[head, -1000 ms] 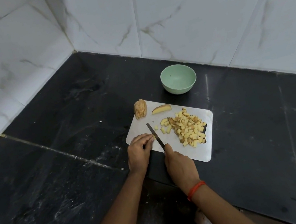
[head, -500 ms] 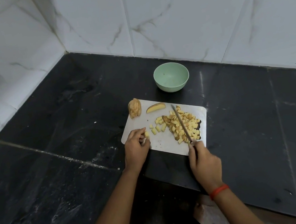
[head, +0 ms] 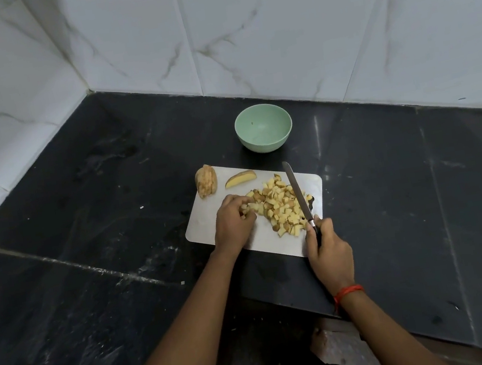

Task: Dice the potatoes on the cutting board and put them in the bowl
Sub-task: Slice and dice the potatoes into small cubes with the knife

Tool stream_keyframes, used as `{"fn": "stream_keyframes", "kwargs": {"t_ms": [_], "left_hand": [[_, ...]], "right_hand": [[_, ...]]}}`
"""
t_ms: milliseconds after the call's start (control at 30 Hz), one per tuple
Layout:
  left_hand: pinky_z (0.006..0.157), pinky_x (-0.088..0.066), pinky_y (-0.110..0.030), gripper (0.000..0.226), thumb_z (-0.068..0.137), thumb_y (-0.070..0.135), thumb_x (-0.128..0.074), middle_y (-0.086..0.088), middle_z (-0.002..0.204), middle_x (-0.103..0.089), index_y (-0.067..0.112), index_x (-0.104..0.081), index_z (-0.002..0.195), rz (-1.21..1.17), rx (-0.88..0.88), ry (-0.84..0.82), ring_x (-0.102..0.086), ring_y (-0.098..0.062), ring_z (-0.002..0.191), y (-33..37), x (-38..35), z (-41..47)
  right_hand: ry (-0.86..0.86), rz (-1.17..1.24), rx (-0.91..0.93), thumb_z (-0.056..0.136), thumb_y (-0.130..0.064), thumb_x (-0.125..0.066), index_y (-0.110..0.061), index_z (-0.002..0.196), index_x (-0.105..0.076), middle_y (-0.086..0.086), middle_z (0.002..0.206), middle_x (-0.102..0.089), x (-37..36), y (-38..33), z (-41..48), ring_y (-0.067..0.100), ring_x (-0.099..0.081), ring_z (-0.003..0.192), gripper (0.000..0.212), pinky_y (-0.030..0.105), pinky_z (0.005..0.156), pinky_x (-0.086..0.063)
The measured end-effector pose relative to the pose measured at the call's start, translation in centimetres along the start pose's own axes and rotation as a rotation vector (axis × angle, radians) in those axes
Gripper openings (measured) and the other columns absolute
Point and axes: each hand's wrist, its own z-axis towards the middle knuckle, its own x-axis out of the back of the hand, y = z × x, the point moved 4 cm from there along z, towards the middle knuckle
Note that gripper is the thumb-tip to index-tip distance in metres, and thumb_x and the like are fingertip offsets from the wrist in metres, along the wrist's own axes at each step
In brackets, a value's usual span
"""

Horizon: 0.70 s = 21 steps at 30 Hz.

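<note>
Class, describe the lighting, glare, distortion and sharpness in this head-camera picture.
Head view: dim, even light with soft shadows; a pale glare streak on the counter right of the bowl; joints between tiles splay outward, wide-lens effect; dice and knife sharp.

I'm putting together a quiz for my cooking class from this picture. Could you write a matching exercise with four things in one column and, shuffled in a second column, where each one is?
Things
1. bowl
2. knife
3. potato wedge
4. potato cubes

Places
A. piled in the middle of the cutting board
B. held in the right hand, blade over the pile
C. on the counter beyond the board
D. lying near the board's far edge, apart from the pile

Pairs: 1-C, 2-B, 3-D, 4-A
</note>
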Motion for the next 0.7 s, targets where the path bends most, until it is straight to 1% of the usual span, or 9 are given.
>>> {"fn": "stream_keyframes", "kwargs": {"t_ms": [67, 200, 267, 333, 400, 500, 567, 633, 700], "left_hand": [[0.090, -0.054, -0.020, 0.026, 0.086, 0.004, -0.072, 0.007, 0.115, -0.065, 0.019, -0.075, 0.107, -0.096, 0.002, 0.023, -0.063, -0.008, 0.102, 0.6, -0.4, -0.3], [0.085, -0.058, -0.021, 0.035, 0.085, -0.004, -0.064, 0.009, 0.115, -0.071, 0.018, -0.075, 0.110, -0.341, -0.033, 0.024, -0.065, -0.007, 0.106, 2.6, -1.0, -1.1], [0.087, -0.059, -0.027, 0.038, 0.085, -0.005, -0.058, 0.011, 0.111, -0.074, 0.018, -0.077, 0.109, -0.427, -0.022, 0.018, -0.066, -0.006, 0.107, 2.7, -0.5, -1.2], [0.087, -0.059, -0.034, 0.045, 0.082, -0.008, -0.053, 0.009, 0.106, -0.077, 0.018, -0.077, 0.109, -0.486, 0.013, 0.039, -0.070, -0.010, 0.104, 1.7, 0.3, -0.7], [0.091, -0.058, -0.037, 0.050, 0.082, -0.011, -0.050, 0.007, 0.108, -0.077, 0.023, -0.076, 0.108, -0.531, 0.060, 0.071, -0.070, -0.012, 0.108, 0.2, 1.2, -0.2], [0.101, -0.052, -0.031, 0.043, 0.091, -0.007, -0.054, 0.007, 0.117, -0.074, 0.023, -0.074, 0.113, -0.611, 0.147, 0.180, -0.065, -0.005, 0.115, -1.2, 1.9, 0.0], [0.100, -0.049, -0.022, 0.035, 0.096, -0.001, -0.056, 0.009, 0.123, -0.069, 0.015, -0.069, 0.124, -0.690, 0.210, 0.223, -0.061, -0.001, 0.118, -1.0, 1.0, -0.5], [0.097, -0.048, -0.016, 0.038, 0.097, 0.001, -0.055, 0.006, 0.129, -0.066, 0.011, -0.063, 0.133, -0.745, 0.240, 0.225, -0.059, -0.005, 0.122, -0.1, -0.5, -0.9], [0.098, -0.047, -0.014, 0.043, 0.096, 0.000, -0.055, 0.002, 0.134, -0.063, 0.012, -0.060, 0.136, -0.753, 0.227, 0.183, -0.057, -0.010, 0.126, 1.2, -2.3, -0.9]], "right_hand": [[-0.002, -0.006, 0.000, 0.102, -0.031, -0.048, -0.027, 0.092, -0.037, -0.006, 0.061, -0.054, 0.0, 0.1, 0.0, 0.014, -0.052, 0.044, 0.015, 0.036, 0.040, -0.045], [0.004, -0.007, -0.007, 0.101, -0.029, -0.050, -0.027, 0.092, -0.037, -0.007, 0.062, -0.055, 0.0, 0.2, 0.0, 0.014, -0.053, 0.044, 0.016, 0.034, 0.040, -0.046], [0.000, 0.003, -0.007, 0.102, -0.029, -0.049, -0.028, 0.092, -0.037, -0.007, 0.062, -0.055, 0.0, 0.2, 0.0, 0.014, -0.053, 0.045, 0.016, 0.034, 0.040, -0.045], [-0.001, 0.011, -0.003, 0.102, -0.030, -0.048, -0.029, 0.092, -0.036, -0.008, 0.062, -0.053, 0.1, 0.1, 0.0, 0.012, -0.052, 0.045, 0.016, 0.034, 0.040, -0.045], [0.000, 0.016, 0.004, 0.102, -0.030, -0.047, -0.033, 0.091, -0.032, -0.009, 0.061, -0.052, 0.2, 0.0, 0.1, 0.010, -0.050, 0.045, 0.019, 0.033, 0.039, -0.044], [-0.007, 0.030, 0.001, 0.102, -0.031, -0.046, -0.035, 0.091, -0.030, -0.010, 0.061, -0.051, 0.2, 0.0, 0.0, 0.009, -0.050, 0.045, 0.020, 0.034, 0.039, -0.044], [-0.010, 0.032, -0.010, 0.102, -0.032, -0.046, -0.036, 0.092, -0.030, -0.011, 0.061, -0.051, 0.1, 0.2, 0.1, 0.008, -0.051, 0.045, 0.020, 0.034, 0.040, -0.044], [-0.014, 0.028, -0.015, 0.103, -0.032, -0.046, -0.036, 0.091, -0.030, -0.011, 0.060, -0.051, 0.0, 0.2, 0.1, 0.008, -0.050, 0.045, 0.020, 0.034, 0.039, -0.044], [-0.015, 0.024, -0.015, 0.103, -0.032, -0.047, -0.036, 0.091, -0.030, -0.011, 0.059, -0.051, 0.0, 0.3, 0.1, 0.008, -0.050, 0.044, 0.021, 0.034, 0.039, -0.044]]}}
